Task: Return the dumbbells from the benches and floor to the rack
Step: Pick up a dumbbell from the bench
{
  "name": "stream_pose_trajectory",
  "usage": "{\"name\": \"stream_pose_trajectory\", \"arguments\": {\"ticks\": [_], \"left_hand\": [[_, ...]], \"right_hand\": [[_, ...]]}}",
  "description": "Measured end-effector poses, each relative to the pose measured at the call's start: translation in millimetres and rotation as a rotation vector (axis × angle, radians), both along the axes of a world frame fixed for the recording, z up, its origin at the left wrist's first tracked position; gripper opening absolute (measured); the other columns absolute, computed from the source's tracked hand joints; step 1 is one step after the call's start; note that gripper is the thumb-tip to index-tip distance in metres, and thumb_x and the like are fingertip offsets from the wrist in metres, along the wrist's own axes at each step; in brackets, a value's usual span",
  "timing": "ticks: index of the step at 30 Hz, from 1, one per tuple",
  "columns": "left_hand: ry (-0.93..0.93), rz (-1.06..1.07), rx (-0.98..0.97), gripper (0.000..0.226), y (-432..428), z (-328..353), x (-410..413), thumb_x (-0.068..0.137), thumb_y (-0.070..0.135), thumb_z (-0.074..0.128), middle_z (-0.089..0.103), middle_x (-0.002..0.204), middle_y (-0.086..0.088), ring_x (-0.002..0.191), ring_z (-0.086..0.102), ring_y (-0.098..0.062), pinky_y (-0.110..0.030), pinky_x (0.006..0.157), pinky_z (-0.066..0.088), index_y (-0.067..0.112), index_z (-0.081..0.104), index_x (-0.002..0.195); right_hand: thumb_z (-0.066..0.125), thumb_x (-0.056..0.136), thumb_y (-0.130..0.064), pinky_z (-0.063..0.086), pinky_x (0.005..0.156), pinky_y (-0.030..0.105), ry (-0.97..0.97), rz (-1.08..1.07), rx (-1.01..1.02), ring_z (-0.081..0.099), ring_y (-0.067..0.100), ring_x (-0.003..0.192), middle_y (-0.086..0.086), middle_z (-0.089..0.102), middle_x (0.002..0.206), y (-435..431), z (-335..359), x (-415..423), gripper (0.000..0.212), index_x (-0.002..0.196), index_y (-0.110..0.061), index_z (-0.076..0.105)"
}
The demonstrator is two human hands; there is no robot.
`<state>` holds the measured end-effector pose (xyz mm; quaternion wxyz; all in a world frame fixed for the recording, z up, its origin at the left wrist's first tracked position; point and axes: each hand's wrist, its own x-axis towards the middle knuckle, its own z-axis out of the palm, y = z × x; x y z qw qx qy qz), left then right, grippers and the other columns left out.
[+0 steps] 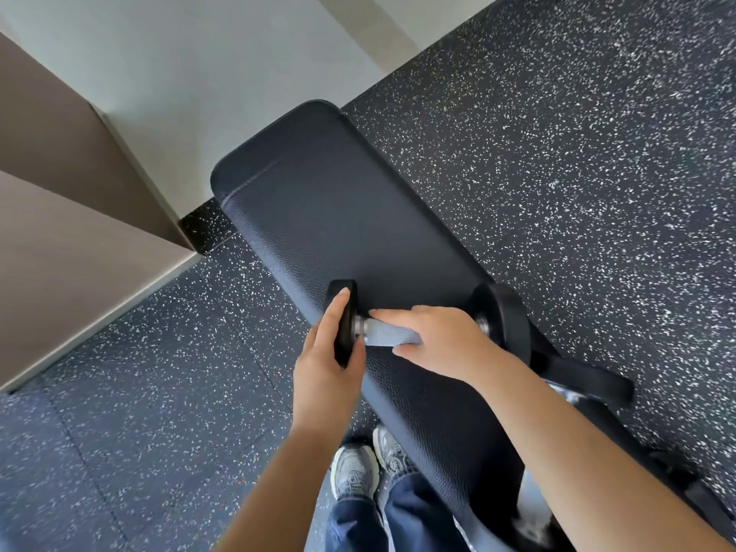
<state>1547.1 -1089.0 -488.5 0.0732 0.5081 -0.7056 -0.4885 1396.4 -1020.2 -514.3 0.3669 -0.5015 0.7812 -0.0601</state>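
Note:
A black dumbbell (502,316) with a knurled silver handle lies across the padded black bench (338,217). My right hand (442,340) lies over the handle with its fingers curled round it. My left hand (324,352) cups the dumbbell's left end plate, thumb on the near edge and fingers along the outer face. The right end plate sticks out past the bench's right side. No rack is in view.
Speckled dark rubber floor (557,153) surrounds the bench. A wall corner with beige panels (79,233) stands to the left. The bench's black foot (589,378) juts out at the right. My shoes (358,472) stand beside the bench's near left edge.

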Motion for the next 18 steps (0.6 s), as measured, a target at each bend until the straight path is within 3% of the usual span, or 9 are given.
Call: {"name": "stream_pose_trajectory", "arguments": {"ticks": [2, 6, 9, 12, 15, 18], "left_hand": [[-0.001, 0.025, 0.039, 0.063, -2.4, -2.0, 1.4, 0.084, 0.017, 0.06, 0.065, 0.104, 0.006, 0.074, 0.058, -0.01, -0.028, 0.072, 0.052, 0.068, 0.036, 0.113], [0.005, 0.036, 0.064, 0.062, -4.4, -1.9, 1.9, 0.082, 0.017, 0.06, 0.068, 0.092, 0.003, 0.062, 0.054, -0.012, -0.035, 0.068, 0.053, 0.066, 0.039, 0.113], [0.041, 0.062, 0.092, 0.061, -1.4, -2.0, 2.5, 0.082, 0.015, 0.058, 0.068, 0.099, 0.0, 0.062, 0.053, -0.011, -0.032, 0.066, 0.051, 0.064, 0.04, 0.114], [0.078, 0.101, 0.121, 0.06, -0.6, -0.2, 3.5, 0.082, 0.014, 0.058, 0.068, 0.1, 0.002, 0.062, 0.053, -0.016, -0.029, 0.064, 0.047, 0.063, 0.043, 0.113], [0.096, 0.154, 0.182, 0.06, -7.6, 4.6, 9.4, 0.081, 0.014, 0.06, 0.067, 0.08, 0.01, 0.057, 0.051, -0.011, -0.032, 0.062, 0.05, 0.067, 0.047, 0.105], [0.137, 0.225, 0.226, 0.062, -13.6, 11.1, 23.6, 0.08, 0.008, 0.061, 0.065, 0.068, 0.023, 0.052, 0.051, -0.005, -0.027, 0.054, 0.051, 0.067, 0.051, 0.094]], "right_hand": [[0.059, 0.08, -0.038, 0.039, 0.086, 0.029, -0.05, -0.021, 0.04, 0.056, 0.02, 0.108, -0.005, 0.064, 0.11, -5.0, -1.1, -3.9, 0.056, 0.129, -0.054, 0.036], [0.066, 0.073, -0.038, 0.035, 0.075, 0.021, -0.177, -0.094, 0.089, 0.057, 0.011, 0.104, -0.018, 0.066, 0.11, -9.3, 1.8, -8.6, 0.055, 0.12, -0.058, 0.045], [0.067, 0.073, -0.035, 0.035, 0.074, 0.022, -0.197, -0.103, 0.106, 0.057, 0.009, 0.1, -0.02, 0.065, 0.108, -9.9, 3.6, -6.6, 0.055, 0.119, -0.057, 0.046], [0.069, 0.073, -0.026, 0.045, 0.083, 0.028, -0.299, -0.138, 0.132, 0.058, 0.01, 0.097, -0.017, 0.065, 0.106, -10.4, 9.9, -3.9, 0.055, 0.119, -0.051, 0.051], [0.068, 0.075, -0.019, 0.046, 0.092, 0.034, -0.393, -0.124, 0.14, 0.059, 0.014, 0.098, -0.008, 0.066, 0.108, -12.8, 19.1, 4.8, 0.052, 0.12, -0.041, 0.055], [0.065, 0.077, -0.019, 0.045, 0.09, 0.031, -0.38, -0.055, 0.143, 0.057, 0.012, 0.098, -0.006, 0.065, 0.111, -18.4, 25.6, 20.5, 0.049, 0.122, -0.037, 0.053]]}}
